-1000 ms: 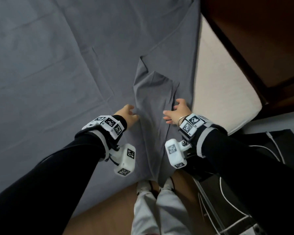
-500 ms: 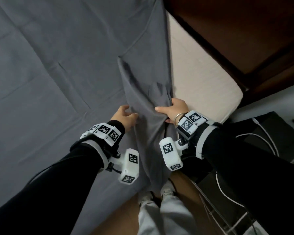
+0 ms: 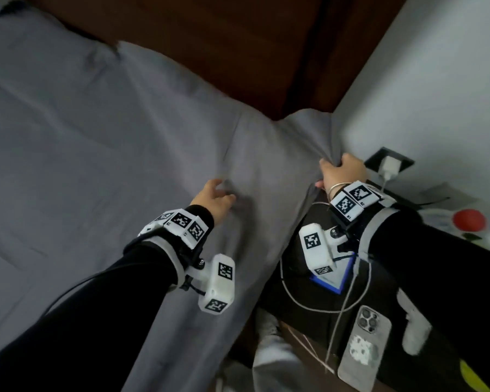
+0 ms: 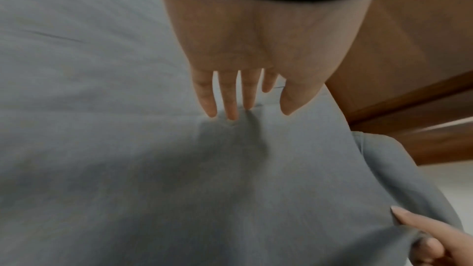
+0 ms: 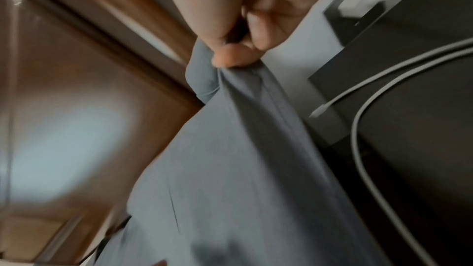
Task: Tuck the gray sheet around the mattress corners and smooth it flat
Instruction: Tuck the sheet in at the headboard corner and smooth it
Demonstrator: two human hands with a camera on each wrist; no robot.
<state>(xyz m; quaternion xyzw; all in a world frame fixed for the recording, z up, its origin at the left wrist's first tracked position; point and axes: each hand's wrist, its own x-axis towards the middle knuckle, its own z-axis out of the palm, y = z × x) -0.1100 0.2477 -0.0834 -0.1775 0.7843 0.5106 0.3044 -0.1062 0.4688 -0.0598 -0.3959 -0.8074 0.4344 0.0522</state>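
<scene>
Head view looks down on the gray sheet [image 3: 102, 142], which lies spread over the bed and reaches the dark wooden headboard [image 3: 224, 46] at the far side. Near the corner of the bed beside the white wall [image 3: 441, 80], the sheet rises into a pulled-up peak. The right hand [image 3: 341, 172] grips that peak, its fingers curled tight around a bunched fold of cloth; the right wrist view shows the same pinch, thumb and fingers [image 5: 231, 58] clamped on the gathered gray edge, with the rest of the sheet hanging down from it. The left hand [image 3: 214, 200] sits on the sheet's flat top, nearer the middle of the bed than the right hand and apart from it. Its fingers are spread and nearly straight, holding nothing; in the left wrist view the fingertips [image 4: 231, 112] touch the cloth, with a dark shadow just beyond them. Beside the bed, on the right hand's side, stands a dark nightstand [image 3: 309, 304] carrying a looped white cable [image 3: 292, 292] and a phone [image 3: 364, 346] lying face down. A white charger [image 3: 389, 166] is plugged in at the wall just past the right hand.
</scene>
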